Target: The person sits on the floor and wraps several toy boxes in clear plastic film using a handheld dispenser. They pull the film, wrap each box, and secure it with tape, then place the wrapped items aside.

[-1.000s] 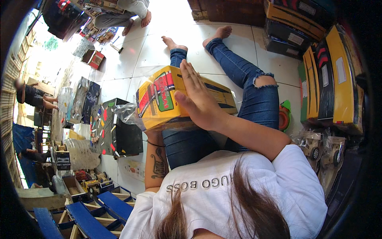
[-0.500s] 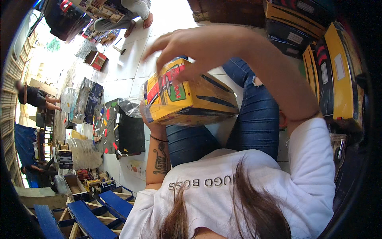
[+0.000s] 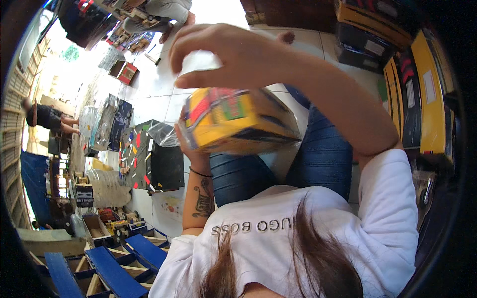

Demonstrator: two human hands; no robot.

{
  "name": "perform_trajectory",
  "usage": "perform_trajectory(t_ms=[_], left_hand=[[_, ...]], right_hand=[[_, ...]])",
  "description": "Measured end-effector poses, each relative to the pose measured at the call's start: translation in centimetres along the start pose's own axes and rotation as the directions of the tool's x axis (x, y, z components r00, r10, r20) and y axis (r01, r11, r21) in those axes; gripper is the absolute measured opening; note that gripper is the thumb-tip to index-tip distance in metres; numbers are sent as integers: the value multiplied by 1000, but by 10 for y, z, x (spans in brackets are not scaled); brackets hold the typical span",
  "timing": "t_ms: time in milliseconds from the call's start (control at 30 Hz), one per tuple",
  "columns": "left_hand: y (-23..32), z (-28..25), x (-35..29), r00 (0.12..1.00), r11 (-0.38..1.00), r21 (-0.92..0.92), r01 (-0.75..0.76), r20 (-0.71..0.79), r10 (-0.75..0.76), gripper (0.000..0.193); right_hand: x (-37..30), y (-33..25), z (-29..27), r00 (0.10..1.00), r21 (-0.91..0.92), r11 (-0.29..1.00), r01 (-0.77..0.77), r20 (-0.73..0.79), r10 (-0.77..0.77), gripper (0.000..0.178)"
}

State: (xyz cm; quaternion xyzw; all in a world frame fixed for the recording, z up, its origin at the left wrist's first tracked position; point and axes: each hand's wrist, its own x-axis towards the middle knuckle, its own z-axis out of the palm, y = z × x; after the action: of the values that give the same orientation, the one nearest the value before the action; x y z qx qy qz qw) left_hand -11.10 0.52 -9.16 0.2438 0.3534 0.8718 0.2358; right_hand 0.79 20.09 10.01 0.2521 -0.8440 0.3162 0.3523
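I sit on the floor with a yellow toy box (image 3: 238, 121), printed in red and black and wrapped in clear plastic, raised over my jeans-clad legs (image 3: 323, 159). My left hand (image 3: 191, 149) grips the box from below at its left end. Just above its top, my right hand (image 3: 233, 54) has its fingers pinched on a whitish, translucent bit of plastic film (image 3: 198, 62). The box looks blurred and tilted.
Black boxes and plastic bags (image 3: 159, 164) lie on the white tile floor (image 3: 149, 84) to my left. Yellow and black boxes (image 3: 427, 89) are stacked on the right. Blue wooden frames (image 3: 114, 273) stand at lower left. Other people sit at the top (image 3: 164, 10) and far left (image 3: 44, 116).
My right hand has lifted off the box's top, where it lay flat, and now pinches film above it. The box has risen toward me and turned.
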Motion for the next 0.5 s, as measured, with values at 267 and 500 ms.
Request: perform_trajectory(t_ms=[267,500], left_hand=[[23,175,44,713,422,651,-630,701,-17,43],[38,277,69,493,-351,397,-848,834,-249,49]], right_hand=[[-40,-62,-70,802,-688,711,-145,339,491,83],[-73,-71,-82,691,-256,647,-718,-371,620,46]])
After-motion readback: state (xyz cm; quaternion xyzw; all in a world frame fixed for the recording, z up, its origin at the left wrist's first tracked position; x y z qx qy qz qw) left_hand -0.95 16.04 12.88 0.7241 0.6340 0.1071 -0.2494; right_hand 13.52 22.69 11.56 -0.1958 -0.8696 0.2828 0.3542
